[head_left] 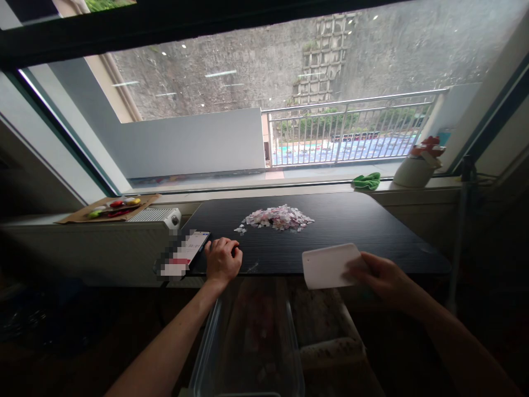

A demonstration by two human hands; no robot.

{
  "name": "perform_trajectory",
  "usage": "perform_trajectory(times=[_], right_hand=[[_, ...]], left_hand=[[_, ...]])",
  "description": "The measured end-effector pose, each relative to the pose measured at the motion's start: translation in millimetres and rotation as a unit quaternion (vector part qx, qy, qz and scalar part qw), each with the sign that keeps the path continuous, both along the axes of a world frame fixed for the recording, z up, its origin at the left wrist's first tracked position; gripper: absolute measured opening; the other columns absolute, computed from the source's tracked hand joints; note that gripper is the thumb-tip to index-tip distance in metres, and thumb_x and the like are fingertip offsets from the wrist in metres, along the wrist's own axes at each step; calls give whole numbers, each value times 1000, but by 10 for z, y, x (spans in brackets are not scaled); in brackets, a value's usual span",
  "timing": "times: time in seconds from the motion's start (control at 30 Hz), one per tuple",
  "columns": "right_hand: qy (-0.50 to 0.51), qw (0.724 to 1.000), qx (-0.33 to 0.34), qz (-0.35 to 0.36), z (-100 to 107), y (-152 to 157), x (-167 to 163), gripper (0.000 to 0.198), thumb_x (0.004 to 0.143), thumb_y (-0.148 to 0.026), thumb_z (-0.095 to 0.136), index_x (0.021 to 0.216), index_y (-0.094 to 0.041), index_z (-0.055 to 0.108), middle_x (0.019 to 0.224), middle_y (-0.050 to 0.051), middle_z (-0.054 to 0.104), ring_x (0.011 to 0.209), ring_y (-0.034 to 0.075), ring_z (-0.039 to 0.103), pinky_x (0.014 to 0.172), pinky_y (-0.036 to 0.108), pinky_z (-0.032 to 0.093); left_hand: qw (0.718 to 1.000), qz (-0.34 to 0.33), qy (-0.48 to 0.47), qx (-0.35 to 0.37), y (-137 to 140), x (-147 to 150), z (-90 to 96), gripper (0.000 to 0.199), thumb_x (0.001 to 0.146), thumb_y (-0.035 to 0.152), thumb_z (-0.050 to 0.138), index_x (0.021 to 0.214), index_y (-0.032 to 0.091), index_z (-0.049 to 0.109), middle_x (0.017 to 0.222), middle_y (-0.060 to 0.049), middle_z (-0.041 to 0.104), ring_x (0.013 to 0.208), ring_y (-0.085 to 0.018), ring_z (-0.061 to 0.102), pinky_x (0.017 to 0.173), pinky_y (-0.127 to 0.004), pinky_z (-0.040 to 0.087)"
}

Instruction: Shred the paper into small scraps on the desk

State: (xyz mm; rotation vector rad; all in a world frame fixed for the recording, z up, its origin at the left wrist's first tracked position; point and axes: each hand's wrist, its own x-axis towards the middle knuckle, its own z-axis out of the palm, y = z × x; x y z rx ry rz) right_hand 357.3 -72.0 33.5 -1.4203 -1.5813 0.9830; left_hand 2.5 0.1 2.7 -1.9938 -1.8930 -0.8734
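Observation:
My right hand (378,275) grips a flat white plastic scraper (330,266) by its right end. The scraper is tilted over the front edge of the black table (372,220), a small hole near its left corner. My left hand (223,258) rests at the table's front left with its fingers curled in, and I see nothing in them. Just left of it lies a phone (192,249) with a lit screen, partly blurred out. Beyond both hands, a loose heap of small whitish-pink paper-like scraps (281,218) sits on the tabletop, with a few pieces apart on its left.
Below the table's front edge stands a clear plastic bin (295,353), beside a worn, pale box-like object (330,325). A radiator (124,242) with cardboard (68,216) on top is at left. The windowsill holds a green cloth (366,181) and a whitish container (417,168).

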Motion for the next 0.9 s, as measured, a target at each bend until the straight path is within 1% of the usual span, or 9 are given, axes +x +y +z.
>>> perform_trajectory(times=[0.03,0.1,0.2,0.37,0.5,0.6,0.67,0.77,0.9], right_hand=[[-18,1000,14,21,-33,-84,-49,29,73,-46,66,79,-18,66,75,5,71,71,20,65,67,30,51],[-69,994,5,83,-99,-262,-153,28,82,-45,58,82,-18,66,83,6,73,78,21,67,72,29,51],[-184,977,8,109,-157,-507,-252,28,89,-39,47,84,-19,66,73,3,71,68,19,64,65,28,47],[-258,954,-10,152,-185,-735,-231,27,90,-31,41,83,-19,64,76,4,71,70,18,66,64,26,43],[-298,937,-15,181,-203,-752,-291,26,89,-25,40,87,-18,65,77,5,71,73,19,66,64,26,40],[-345,915,-15,209,-163,-725,-394,24,84,-18,42,85,-18,66,73,5,69,68,20,64,58,27,35],[-355,905,-16,233,-101,-716,-432,24,83,-16,42,82,-17,67,70,5,67,64,18,62,55,27,31],[-321,906,-40,274,-13,-743,-408,26,85,-19,41,81,-17,67,65,3,64,58,15,58,51,25,28],[-306,903,-59,296,-61,-874,-338,24,81,-18,45,80,-18,68,62,2,64,53,12,53,46,24,27]], left_hand=[[1000,-1,-1,-2,0,1,1,22,79,22,49,85,20,71,91,-8,69,95,-27,59,100,-49,33],[1000,-2,-1,-1,1,2,1,23,79,22,49,85,20,71,92,-9,69,95,-28,59,100,-49,33],[1000,-2,0,7,3,1,-4,22,79,22,49,84,21,70,91,-8,69,93,-27,59,99,-49,33],[1000,1,4,-1,1,1,-3,22,79,22,49,84,21,70,92,-8,69,94,-27,59,100,-49,33],[1000,0,2,-4,-6,7,7,22,80,22,49,85,20,70,92,-9,69,95,-28,59,100,-49,33],[1000,1,-2,-2,-5,10,10,22,79,22,49,84,21,70,92,-8,69,95,-27,59,101,-49,33],[1000,0,-3,-3,-2,10,12,22,79,22,49,84,21,70,92,-8,69,95,-27,59,101,-49,33],[1000,-2,-2,-4,-4,7,16,21,79,22,49,84,21,70,92,-8,69,95,-27,59,101,-49,32],[1000,-1,-5,-6,-12,3,13,21,79,22,49,84,21,70,92,-9,69,95,-27,59,102,-49,32]])
